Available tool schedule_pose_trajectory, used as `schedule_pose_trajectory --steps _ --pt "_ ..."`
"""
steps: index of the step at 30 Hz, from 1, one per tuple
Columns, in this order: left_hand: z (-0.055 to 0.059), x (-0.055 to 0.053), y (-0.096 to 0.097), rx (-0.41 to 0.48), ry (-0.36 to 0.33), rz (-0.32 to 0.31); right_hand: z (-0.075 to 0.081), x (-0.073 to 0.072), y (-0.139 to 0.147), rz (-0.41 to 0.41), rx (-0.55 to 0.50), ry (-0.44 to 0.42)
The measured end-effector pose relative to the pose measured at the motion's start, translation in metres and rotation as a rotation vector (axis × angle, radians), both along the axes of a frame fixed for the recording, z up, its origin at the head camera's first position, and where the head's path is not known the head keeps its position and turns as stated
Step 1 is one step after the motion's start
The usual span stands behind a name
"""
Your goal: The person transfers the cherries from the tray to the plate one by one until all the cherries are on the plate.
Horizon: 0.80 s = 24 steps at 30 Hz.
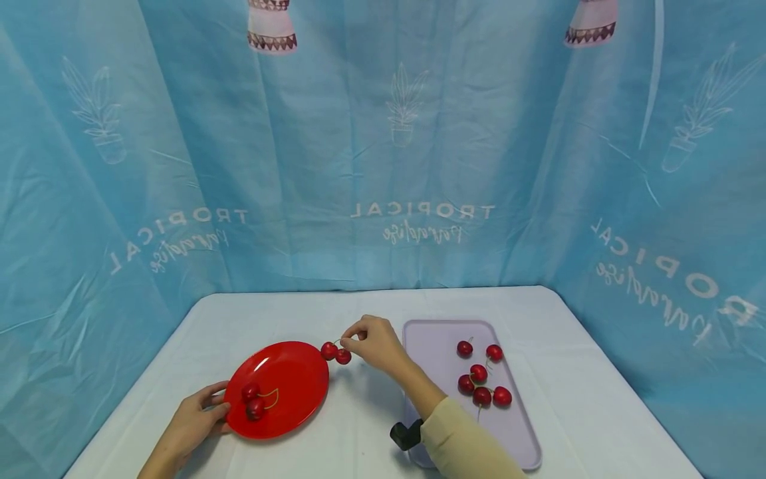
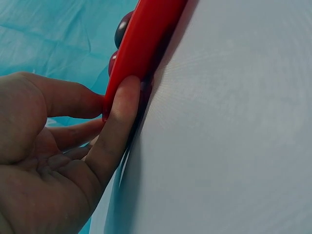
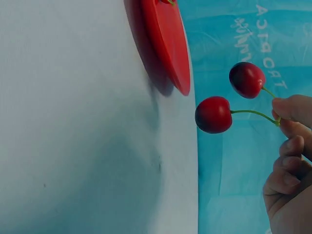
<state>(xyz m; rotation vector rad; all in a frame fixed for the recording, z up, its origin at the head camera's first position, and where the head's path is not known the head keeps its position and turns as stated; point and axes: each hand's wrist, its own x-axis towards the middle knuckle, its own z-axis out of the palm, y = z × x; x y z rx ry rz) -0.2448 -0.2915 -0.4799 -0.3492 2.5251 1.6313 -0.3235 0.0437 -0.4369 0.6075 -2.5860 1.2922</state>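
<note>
My right hand (image 1: 374,342) pinches the joined green stems of a pair of cherries (image 3: 213,115) between thumb and fingertip. The two fruits hang just past the right rim of a red plate (image 1: 299,392), above the table. At the plate's left rim, my left hand (image 1: 194,419) grips the edge, thumb on top and a finger underneath, as the left wrist view shows. That edge stands a little off the white cloth there. Another stemmed pair of cherries (image 1: 255,408) lies on the plate near the left fingers.
A pale lilac tray (image 1: 431,339) lies on the right of the white table (image 1: 592,406), with several cherries (image 1: 481,396) in its right half. The right forearm crosses over its left edge. Blue printed curtains (image 1: 383,166) hang behind and at both sides.
</note>
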Motion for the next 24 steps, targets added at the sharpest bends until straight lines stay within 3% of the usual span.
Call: schedule_pose_trajectory --steps 9,24 --pt "0.0 0.0 0.0 0.006 -0.007 0.009 -0.003 0.001 -0.015 0.031 -0.03 0.009" --pt "-0.004 0.0 0.0 0.008 0.023 0.009 -0.014 0.008 -0.04 0.005 -0.087 -0.002"
